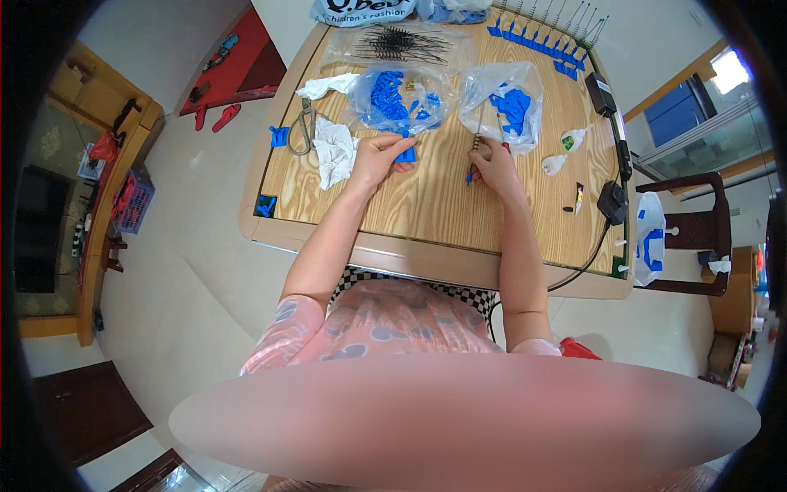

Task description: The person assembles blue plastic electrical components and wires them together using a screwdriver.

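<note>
Near the middle of the table, my left hand point(383, 161) pinches a small blue piece point(405, 154) between thumb and fingers. Apart from it to the right, my right hand point(494, 166) closes around a thin black spring wire point(476, 143) with a blue tip pointing toward me. Something thin with a red part point(506, 148) also shows at my right fingers; its kind is unclear. Just beyond my left hand, a clear bag point(443, 97) lies spread with many blue pieces point(388, 92) in it. Another clear bag point(533, 82) with blue pieces point(513, 108) lies beyond my right hand.
Scissors point(302, 135) and crumpled white cloths point(334, 156) lie left. Black spring wires point(398, 45) lie at the back. Blue pieces with upright wires point(537, 43) line the far right edge. Two small white bottles point(554, 165), a small tube point(580, 198) and a black adapter point(611, 201) sit right.
</note>
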Action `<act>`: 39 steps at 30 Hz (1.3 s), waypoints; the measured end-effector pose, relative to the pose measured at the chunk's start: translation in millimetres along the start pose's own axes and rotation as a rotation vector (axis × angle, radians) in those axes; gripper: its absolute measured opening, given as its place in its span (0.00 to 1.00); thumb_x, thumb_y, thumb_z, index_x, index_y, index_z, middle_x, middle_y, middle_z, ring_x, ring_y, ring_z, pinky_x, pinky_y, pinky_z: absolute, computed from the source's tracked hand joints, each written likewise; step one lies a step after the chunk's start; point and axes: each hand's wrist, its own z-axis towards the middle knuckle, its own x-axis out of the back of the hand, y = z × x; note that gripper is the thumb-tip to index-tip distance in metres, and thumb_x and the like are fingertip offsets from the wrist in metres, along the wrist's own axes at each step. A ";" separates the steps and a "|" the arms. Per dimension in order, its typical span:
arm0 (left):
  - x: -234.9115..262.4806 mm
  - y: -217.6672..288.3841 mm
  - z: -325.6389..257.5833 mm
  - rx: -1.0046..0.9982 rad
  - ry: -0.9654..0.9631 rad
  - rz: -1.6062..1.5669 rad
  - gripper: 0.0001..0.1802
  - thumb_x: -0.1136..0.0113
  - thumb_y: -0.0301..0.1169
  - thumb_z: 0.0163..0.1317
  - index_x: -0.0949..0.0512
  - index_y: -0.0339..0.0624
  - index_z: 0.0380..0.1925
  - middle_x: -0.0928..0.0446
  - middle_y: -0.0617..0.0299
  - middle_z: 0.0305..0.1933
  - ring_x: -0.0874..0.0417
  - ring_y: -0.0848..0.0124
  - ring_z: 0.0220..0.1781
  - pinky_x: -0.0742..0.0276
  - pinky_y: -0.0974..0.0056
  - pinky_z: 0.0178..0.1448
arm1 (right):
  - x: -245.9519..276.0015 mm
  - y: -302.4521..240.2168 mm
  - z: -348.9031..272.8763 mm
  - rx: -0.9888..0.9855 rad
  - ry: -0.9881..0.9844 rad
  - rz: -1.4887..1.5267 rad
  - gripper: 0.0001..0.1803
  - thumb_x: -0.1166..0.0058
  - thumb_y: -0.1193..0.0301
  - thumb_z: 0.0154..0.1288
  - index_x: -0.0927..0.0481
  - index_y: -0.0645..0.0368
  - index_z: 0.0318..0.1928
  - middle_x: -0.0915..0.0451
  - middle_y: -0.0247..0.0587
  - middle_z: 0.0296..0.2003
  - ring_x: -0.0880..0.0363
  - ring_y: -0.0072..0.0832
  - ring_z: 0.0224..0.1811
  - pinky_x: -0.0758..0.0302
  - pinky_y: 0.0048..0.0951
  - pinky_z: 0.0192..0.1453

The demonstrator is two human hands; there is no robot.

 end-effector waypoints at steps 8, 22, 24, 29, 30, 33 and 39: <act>2.1 -3.5 4.7 -0.051 -0.030 -0.067 0.11 0.39 0.27 0.56 0.22 0.28 0.35 0.23 0.59 0.28 0.20 0.71 0.25 0.22 0.73 0.29 | 5.1 -11.9 -17.9 0.196 0.256 -0.317 0.26 0.45 0.64 0.55 0.31 0.60 0.54 0.21 0.52 0.29 0.21 0.43 0.34 0.27 0.39 0.41; 10.8 -10.0 9.5 -0.019 -0.047 -0.142 0.11 0.44 0.21 0.57 0.24 0.26 0.41 0.22 0.52 0.39 0.19 0.66 0.31 0.19 0.67 0.35 | 98.0 45.6 -25.0 0.143 0.899 -0.292 0.30 0.38 0.65 0.47 0.29 0.70 0.48 0.22 0.49 0.29 0.22 0.41 0.34 0.28 0.38 0.44; 10.9 -9.5 7.9 -0.043 -0.046 -0.148 0.11 0.44 0.20 0.58 0.24 0.26 0.41 0.22 0.53 0.39 0.19 0.67 0.31 0.19 0.67 0.35 | 96.6 49.8 -17.6 0.046 0.775 -0.258 0.29 0.38 0.65 0.47 0.29 0.70 0.48 0.22 0.51 0.32 0.22 0.43 0.36 0.28 0.39 0.45; 11.1 5.3 -0.4 -0.236 0.065 -0.035 0.09 0.44 0.20 0.57 0.22 0.30 0.38 0.21 0.54 0.38 0.19 0.70 0.35 0.16 0.66 0.35 | 99.9 49.8 -12.9 -0.114 0.598 -0.309 0.25 0.41 0.65 0.51 0.29 0.69 0.47 0.22 0.53 0.35 0.22 0.44 0.38 0.28 0.41 0.44; 10.9 11.7 -3.6 -0.239 0.078 -0.032 0.09 0.44 0.20 0.57 0.22 0.30 0.38 0.21 0.54 0.38 0.19 0.70 0.35 0.16 0.66 0.35 | 99.7 43.2 -14.0 -0.008 0.678 -0.165 0.21 0.42 0.66 0.54 0.29 0.67 0.45 0.22 0.47 0.32 0.21 0.36 0.35 0.27 0.33 0.39; 17.3 20.3 -19.3 -0.201 0.070 -0.063 0.09 0.43 0.20 0.57 0.22 0.30 0.38 0.22 0.54 0.40 0.20 0.70 0.37 0.16 0.65 0.35 | 92.4 2.4 -25.5 0.173 0.641 0.145 0.17 0.45 0.68 0.59 0.30 0.66 0.44 0.22 0.43 0.32 0.21 0.28 0.33 0.26 0.25 0.34; 29.7 -0.8 -41.6 -0.131 0.052 -0.115 0.08 0.44 0.18 0.57 0.24 0.32 0.38 0.21 0.53 0.39 0.18 0.69 0.35 0.17 0.65 0.37 | 45.8 -101.8 -25.2 0.433 0.198 0.245 0.16 0.47 0.72 0.61 0.32 0.64 0.48 0.22 0.43 0.35 0.22 0.22 0.34 0.28 0.20 0.36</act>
